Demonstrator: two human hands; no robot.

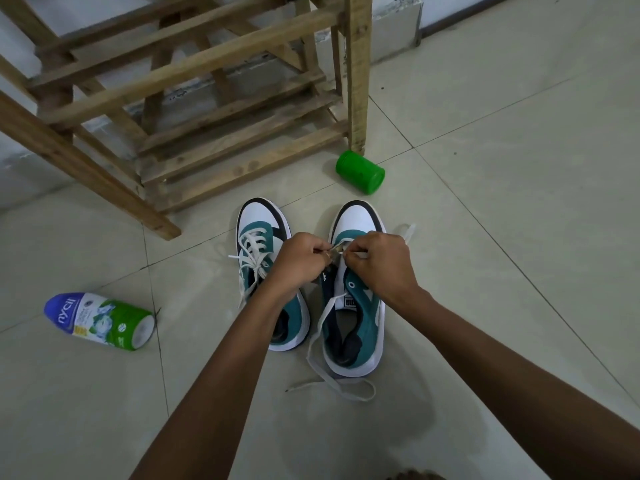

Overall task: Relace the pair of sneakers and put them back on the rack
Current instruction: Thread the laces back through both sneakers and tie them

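Two white and teal sneakers stand side by side on the tiled floor, toes pointing away from me. The left sneaker [263, 233] is laced, its white lace ends hanging loose. The right sneaker [360, 327] is laced only near the toe. Its white lace [332, 382] trails down the left side and loops on the floor behind the heel; another end lies by the toe on the right. My left hand [298, 258] and my right hand [377, 261] meet over the right sneaker's front eyelets, each pinching the lace. The wooden rack [194, 109] stands beyond the shoes.
A green plastic jar [360, 172] lies on its side by the rack's right leg. A blue, white and green powder bottle [98, 320] lies on the floor to the left. Pale tiled floor stretches to the right and toward me.
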